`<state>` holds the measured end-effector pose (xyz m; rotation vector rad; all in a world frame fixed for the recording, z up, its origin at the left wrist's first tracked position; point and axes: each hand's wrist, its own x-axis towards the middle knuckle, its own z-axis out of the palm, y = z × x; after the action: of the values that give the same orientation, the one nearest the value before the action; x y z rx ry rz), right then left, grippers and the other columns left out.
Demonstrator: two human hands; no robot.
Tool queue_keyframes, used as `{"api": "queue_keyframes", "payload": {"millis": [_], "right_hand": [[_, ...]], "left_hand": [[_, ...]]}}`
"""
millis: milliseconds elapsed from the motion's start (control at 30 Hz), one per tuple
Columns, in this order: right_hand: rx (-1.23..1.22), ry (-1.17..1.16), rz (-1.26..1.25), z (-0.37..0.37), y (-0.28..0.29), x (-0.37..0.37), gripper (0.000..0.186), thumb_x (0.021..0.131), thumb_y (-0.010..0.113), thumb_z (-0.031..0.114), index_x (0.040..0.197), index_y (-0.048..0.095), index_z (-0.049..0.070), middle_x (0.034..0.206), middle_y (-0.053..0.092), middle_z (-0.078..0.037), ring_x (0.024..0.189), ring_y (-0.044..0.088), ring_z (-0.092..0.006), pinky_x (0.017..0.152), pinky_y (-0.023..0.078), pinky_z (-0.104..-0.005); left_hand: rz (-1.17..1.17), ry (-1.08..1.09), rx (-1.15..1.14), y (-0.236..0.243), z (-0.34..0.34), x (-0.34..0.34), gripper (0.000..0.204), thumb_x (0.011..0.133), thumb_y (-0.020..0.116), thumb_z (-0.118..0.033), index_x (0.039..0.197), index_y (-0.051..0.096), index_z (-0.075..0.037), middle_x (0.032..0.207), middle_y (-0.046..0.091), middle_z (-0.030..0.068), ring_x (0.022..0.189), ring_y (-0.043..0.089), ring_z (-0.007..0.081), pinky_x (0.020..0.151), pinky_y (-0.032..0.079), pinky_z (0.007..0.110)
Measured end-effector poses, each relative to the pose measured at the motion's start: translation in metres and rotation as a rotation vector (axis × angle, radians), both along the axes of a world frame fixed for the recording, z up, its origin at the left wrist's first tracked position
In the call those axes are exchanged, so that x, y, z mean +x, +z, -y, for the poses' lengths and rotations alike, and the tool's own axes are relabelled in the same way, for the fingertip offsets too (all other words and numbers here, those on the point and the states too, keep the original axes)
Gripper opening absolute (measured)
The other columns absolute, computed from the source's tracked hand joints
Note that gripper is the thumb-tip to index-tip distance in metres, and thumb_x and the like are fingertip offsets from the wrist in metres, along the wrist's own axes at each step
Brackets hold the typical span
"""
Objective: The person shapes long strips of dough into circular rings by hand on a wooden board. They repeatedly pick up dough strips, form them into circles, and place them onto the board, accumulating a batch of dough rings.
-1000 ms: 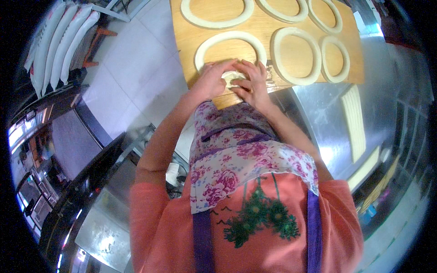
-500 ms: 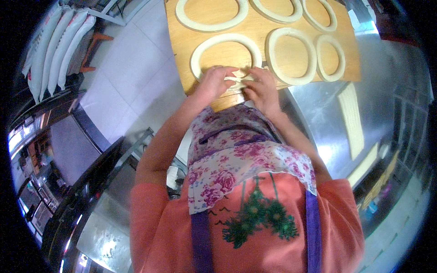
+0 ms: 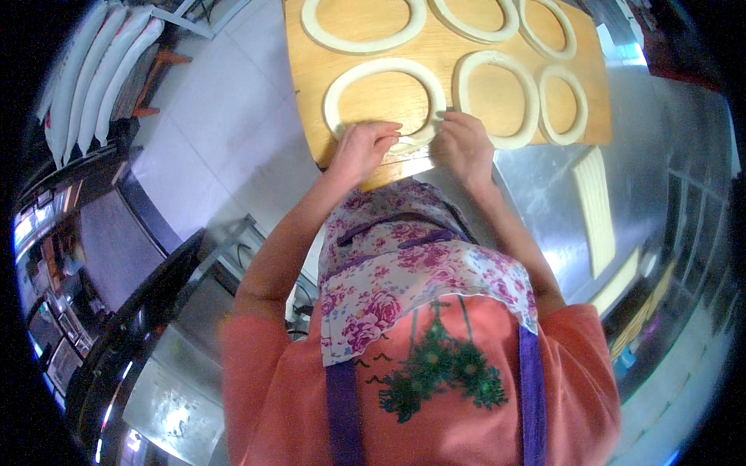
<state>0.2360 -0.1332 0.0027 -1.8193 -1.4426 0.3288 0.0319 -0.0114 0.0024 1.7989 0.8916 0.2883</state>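
The ring (image 3: 386, 67) lies at the near left part of the board (image 3: 312, 85), its near side by the board's near edge. There the left hand (image 3: 362, 153) has fingers and thumb bent close together at the dough; whether they pinch it I cannot tell. The right hand (image 3: 467, 149), at the board's near edge too, curls its fingers beside the ring, grip unclear. Five other rings (image 3: 534, 105) lie across the board's far and right parts. Right of the board, a strip (image 3: 594, 213) lies on the steel worktop (image 3: 540, 206).
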Motion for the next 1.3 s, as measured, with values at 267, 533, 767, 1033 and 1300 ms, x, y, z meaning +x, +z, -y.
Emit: {"api": "queue_keyframes", "payload": {"millis": [267,533,767,1033,1300], "right_hand": [[-0.08,0.002,0.18,-0.021,-0.009,0.014,0.028,0.083,0.066,0.012,0.11,0.07,0.005,0.115,0.066,-0.018,0.108,0.061,-0.0379,0.096,0.047,-0.0443],[-0.176,-0.009,0.147,-0.075,0.013,0.02,0.033,0.081,0.067,0.023,0.107,0.066,0.003,0.1,0.067,-0.019,0.102,0.062,-0.0384,0.09,0.046,-0.0502],[-0.29,0.037,0.633,-0.104,0.006,0.016,0.02,0.078,0.064,0.028,0.083,0.068,0.009,0.081,0.068,-0.011,0.075,0.067,-0.0331,0.069,0.046,-0.0504],[-0.422,0.052,0.35,-0.116,0.028,0.015,0.03,0.079,0.069,0.032,0.087,0.07,0.003,0.085,0.07,-0.014,0.086,0.068,-0.0334,0.079,0.052,-0.0432],[-0.365,0.11,-0.459,-0.09,0.107,0.037,0.032,0.074,0.077,0.009,0.1,0.061,0.002,0.099,0.065,-0.008,0.095,0.063,-0.0167,0.085,0.051,-0.0309]], "left_hand": [[0.103,-0.19,0.362,0.002,0.014,-0.009,0.039,0.089,0.061,-0.01,0.128,0.061,-0.002,0.129,0.063,0.0189,0.117,0.062,0.0291,0.101,0.048,0.039],[-0.217,-0.636,0.949,-0.013,0.047,-0.042,0.045,0.096,0.046,-0.018,0.137,0.05,0.0,0.149,0.046,0.0141,0.14,0.04,0.0254,0.117,0.031,0.042],[-0.084,0.302,0.727,-0.009,0.005,-0.035,0.056,0.081,0.07,-0.015,0.131,0.054,0.003,0.133,0.055,0.0234,0.126,0.05,0.0362,0.107,0.039,0.048],[-0.405,0.359,0.322,-0.003,-0.062,-0.011,0.047,0.073,0.072,-0.005,0.117,0.059,0.005,0.109,0.063,0.0217,0.11,0.059,0.0339,0.093,0.048,0.046],[0.415,0.469,-0.376,0.067,-0.058,-0.035,0.046,0.065,0.068,0.008,0.109,0.061,-0.003,0.096,0.065,0.0059,0.093,0.064,0.0184,0.088,0.05,0.032]]}}
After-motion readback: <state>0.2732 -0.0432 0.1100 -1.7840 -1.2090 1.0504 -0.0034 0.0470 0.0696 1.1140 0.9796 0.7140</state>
